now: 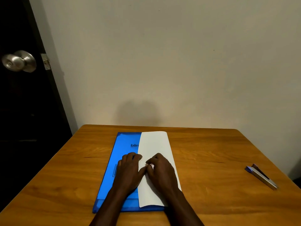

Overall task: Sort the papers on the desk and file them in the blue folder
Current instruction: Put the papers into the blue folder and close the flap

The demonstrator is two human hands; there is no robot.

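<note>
Close up, two bare hands meet over a white paper (pixel 154 144) lying on a blue folder (pixel 125 144) on a wooden desk (pixel 211 152). The right hand (pixel 161 168) rests on the sheet with its fingers (pixel 149 164) curled, and it appears to pinch the paper's left edge. The left hand (pixel 130 168) lies on the folder with bent fingers touching that same edge; whether it grips anything cannot be told.

The paper looks doubled over lengthwise, with its rounded fold to the right of the fingers and its free edge under the fingertips. Its long axis runs away from the fingers toward the wall, parallel to the folder's.

To do this step well, probably squaring the sheet, keep the edges aligned and press lightly so the fold does not crease crooked. A stapler (pixel 261 177) lies well right of the fingers.
</note>
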